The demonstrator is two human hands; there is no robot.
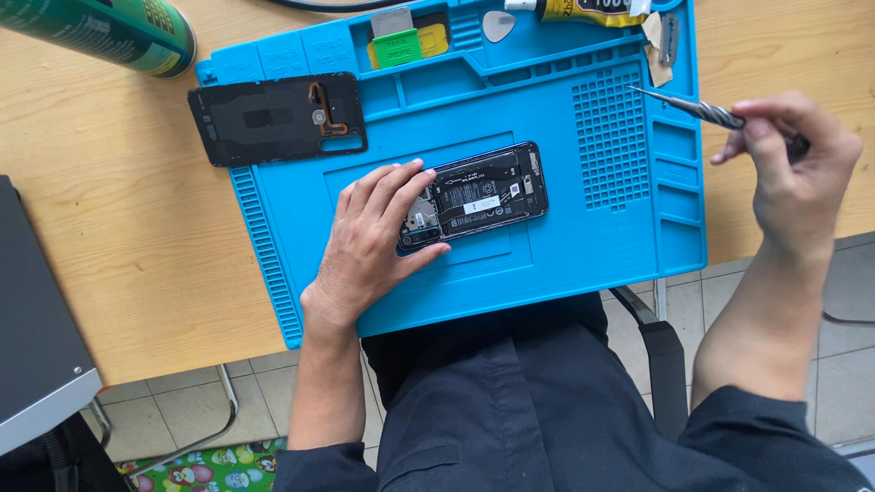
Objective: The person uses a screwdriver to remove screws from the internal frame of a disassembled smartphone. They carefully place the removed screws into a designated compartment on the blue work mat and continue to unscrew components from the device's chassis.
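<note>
At the far left edge of the frame a grey flat box [36, 337] sits over the edge of the pale wooden counter [137, 228], and in the upper left corner a green cylindrical spray can [109, 32] lies on its side. Just right of it begins the bright blue silicone work mat [583, 246], whose upper left part carries a detached black rectangular phone back cover [278, 118], inner face up. Near the mat's top edge lies a small green and yellow card [401, 46], with a grey teardrop pick [499, 25] and a yellow glue tube [583, 9] further right. In the centre of the mat lies the opened dark smartphone [483, 193], its battery and inner parts exposed. The left hand [369, 241] rests on the phone's left end, fingers spread over it and thumb pressing its lower edge. Well apart, at the upper right beyond the mat's right edge, the right hand [793, 169] is closed around a slim metal precision screwdriver [693, 109], whose tip points left above the mat's grid of small cells.
</note>
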